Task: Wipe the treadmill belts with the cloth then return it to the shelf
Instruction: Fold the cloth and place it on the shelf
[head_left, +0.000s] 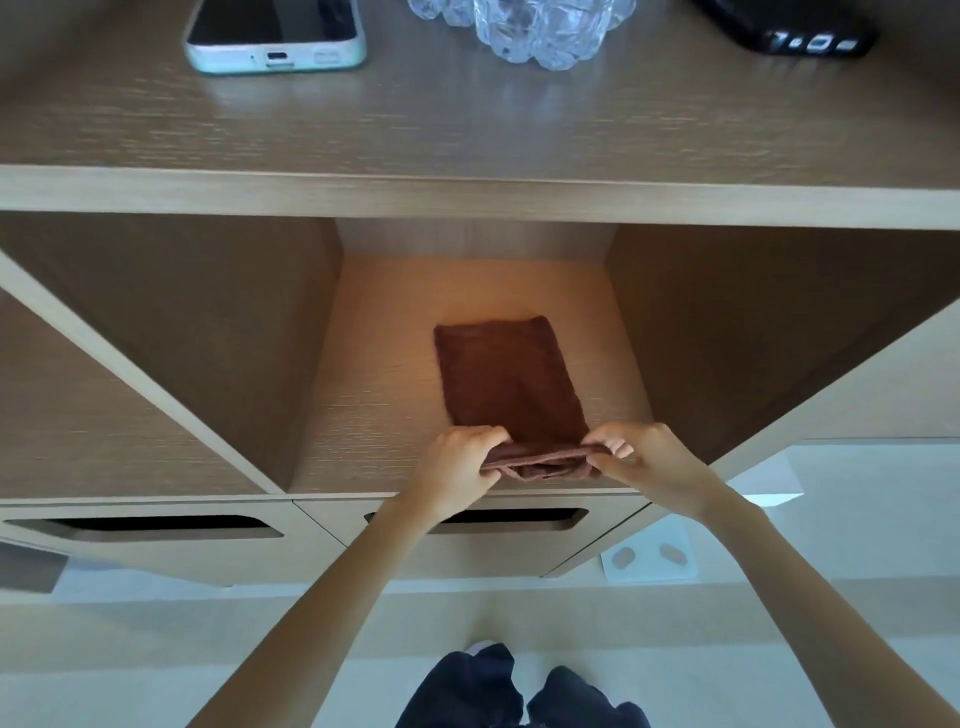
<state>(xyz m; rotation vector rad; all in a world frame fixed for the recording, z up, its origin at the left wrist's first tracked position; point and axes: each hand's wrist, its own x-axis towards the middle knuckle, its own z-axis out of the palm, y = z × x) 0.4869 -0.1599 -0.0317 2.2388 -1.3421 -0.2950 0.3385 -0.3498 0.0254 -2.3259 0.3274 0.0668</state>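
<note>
Well behind the cloth (511, 384), up on the counter (467, 119): a phone (275, 34) in a pale green case, face up, off to the left; a cut-glass piece (524, 28) almost straight behind; a black device (784, 31) off to the right, cropped by the frame edge. Between those and the cloth, the counter's thick front edge.

Around the cloth: the open middle compartment of the shelf (363, 364), with wood-grain walls to its left and right and the back panel beyond its far end. Just in front of the cloth, below the shelf lip: a drawer front with a dark slot handle (519, 519), partly crossed by the left forearm. Further left of the cloth, a second slot handle (150, 525). In front and to the right of the cloth, on the pale floor: a white flat plate (649, 558) with two pinkish marks. Nearest the camera, dark trousers (519, 691).

Dark brown, soft-napped, folded into a narrow rectangle. Lies lengthwise on the compartment floor, slightly slanted, far end flat. Near end raised and bunched in layers at the front lip.

Left hand (460, 465) pinching the near-left corner of the cloth, fingers curled over it. Right hand (654, 465) pinching the near-right corner likewise. Both forearms bare.
</note>
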